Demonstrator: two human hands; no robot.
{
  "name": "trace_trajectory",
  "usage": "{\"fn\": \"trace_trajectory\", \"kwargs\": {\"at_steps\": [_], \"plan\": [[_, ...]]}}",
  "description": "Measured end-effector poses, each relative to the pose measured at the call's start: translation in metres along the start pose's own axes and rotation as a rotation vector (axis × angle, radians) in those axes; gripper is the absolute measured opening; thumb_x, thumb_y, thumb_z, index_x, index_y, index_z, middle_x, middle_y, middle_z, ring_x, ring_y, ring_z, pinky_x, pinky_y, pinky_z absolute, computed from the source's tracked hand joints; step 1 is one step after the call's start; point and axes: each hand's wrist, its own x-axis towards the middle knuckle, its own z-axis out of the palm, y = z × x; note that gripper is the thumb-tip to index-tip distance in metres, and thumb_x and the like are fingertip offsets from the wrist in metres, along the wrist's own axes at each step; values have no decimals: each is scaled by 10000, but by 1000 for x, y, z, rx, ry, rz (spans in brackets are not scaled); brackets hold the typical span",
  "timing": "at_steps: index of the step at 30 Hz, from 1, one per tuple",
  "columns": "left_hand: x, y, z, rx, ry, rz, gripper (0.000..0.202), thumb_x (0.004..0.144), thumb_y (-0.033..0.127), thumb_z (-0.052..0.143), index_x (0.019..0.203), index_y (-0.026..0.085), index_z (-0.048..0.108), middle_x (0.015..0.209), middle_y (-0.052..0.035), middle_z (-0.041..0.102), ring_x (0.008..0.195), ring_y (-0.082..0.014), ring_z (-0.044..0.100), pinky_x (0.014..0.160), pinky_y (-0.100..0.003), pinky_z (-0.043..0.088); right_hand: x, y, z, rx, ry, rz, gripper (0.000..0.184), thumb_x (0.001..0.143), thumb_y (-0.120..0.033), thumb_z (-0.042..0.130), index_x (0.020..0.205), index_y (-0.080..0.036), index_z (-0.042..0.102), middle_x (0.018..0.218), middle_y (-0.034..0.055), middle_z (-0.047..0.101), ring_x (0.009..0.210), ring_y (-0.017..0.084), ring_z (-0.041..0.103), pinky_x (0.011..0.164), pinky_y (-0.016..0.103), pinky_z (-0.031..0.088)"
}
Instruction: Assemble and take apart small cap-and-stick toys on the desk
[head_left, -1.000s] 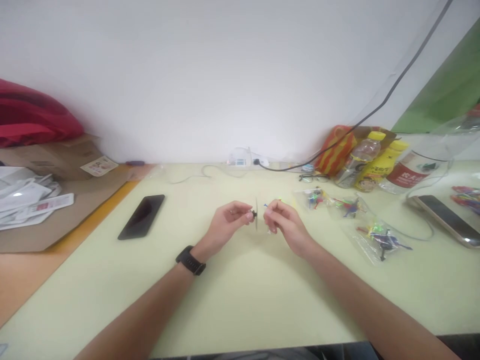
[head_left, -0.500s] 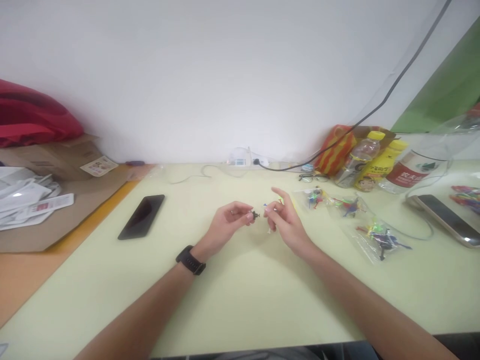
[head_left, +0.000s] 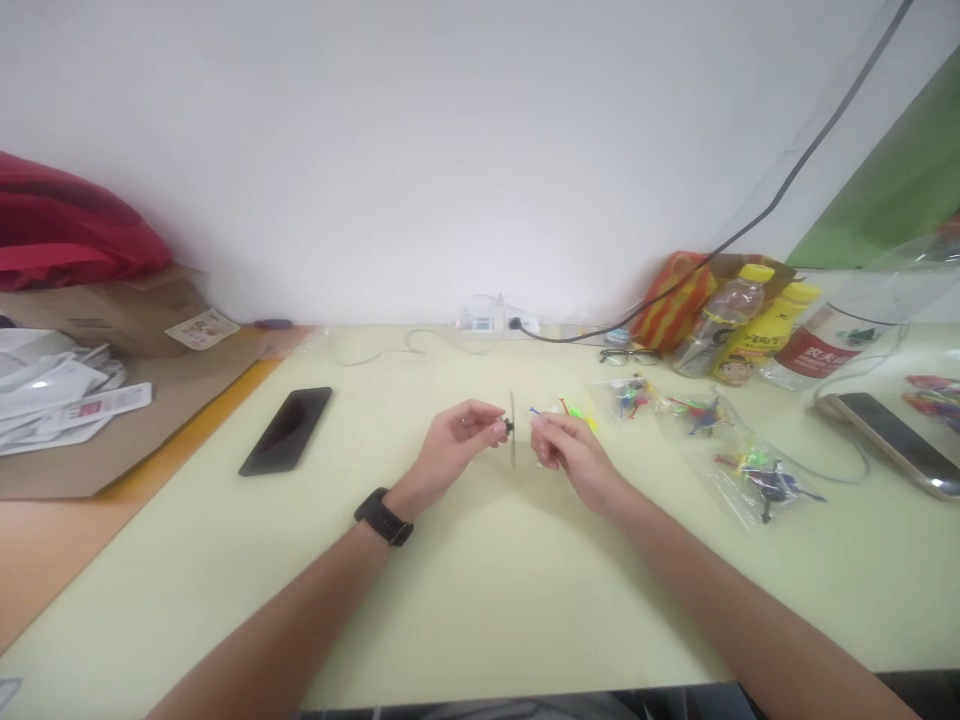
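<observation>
Near the centre of the frame, the left hand (head_left: pixel 454 445) pinches a small dark piece (head_left: pixel 508 427) between thumb and forefinger, the piece poking out past the right side of those fingertips. At its right end stands a thin pale streak (head_left: pixel 513 452), upright and blurred (too smeared to say what it is), in the gap between the two hands and nearer the left fingertips. Just right of centre, the right hand (head_left: pixel 574 455) has its fingers curled close together, near the streak but apart from the dark piece; whether they grip anything cannot be told. A small blue tip (head_left: pixel 533 411) shows at the upper left of those fingers, and bright coloured pieces (head_left: pixel 579 412) lie just above that hand in the frame. Right of centre, three clear bags of coloured parts (head_left: pixel 769 478) rest on the pale green table (head_left: pixel 480 610). A black phone (head_left: pixel 285 430) lies left of centre, well apart from the fingers, and a dark wristwatch (head_left: pixel 384 517) circles the left wrist.
</observation>
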Motion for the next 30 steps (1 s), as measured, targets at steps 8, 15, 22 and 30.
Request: {"fn": "trace_trajectory", "kwargs": {"at_steps": [8, 15, 22, 30], "plan": [[-4, 2, 6, 20, -176, -48, 269, 886, 363, 797, 1059, 168, 731, 1058, -102, 761, 989, -232, 723, 926, -388, 569, 0, 4, 10, -70, 18, -22, 388, 862, -559, 746, 815, -231, 544, 651, -50, 532, 539, 116, 474, 529, 272, 366], [-1, -3, 3, 245, -105, -39, 275, 912, 409, 744, 1062, 178, 735, 1072, -96, 777, 1002, -245, 737, 941, -390, 569, 11, 7, -12, -296, 155, -160, 308, 925, -531, 654, 925, -232, 579, 755, -9, 593, 656, 159, 554, 615, 303, 446], [0, -13, -7, 690, -62, 99, 235, 904, 402, 715, 1069, 254, 792, 1115, -79, 762, 1065, -282, 699, 972, -424, 539, 24, 21, -67, -1078, 531, -261, 279, 935, -480, 598, 1053, -226, 599, 1051, 112, 647, 944, 287, 607, 802, 411, 463], [5, -19, -17, 661, -10, 81, 324, 984, 364, 570, 1216, 201, 727, 953, -60, 778, 768, -197, 680, 729, -324, 532, 19, 30, -50, -940, 160, -224, 266, 989, -438, 553, 1113, -220, 640, 1049, 93, 645, 864, 230, 630, 777, 373, 507]]}}
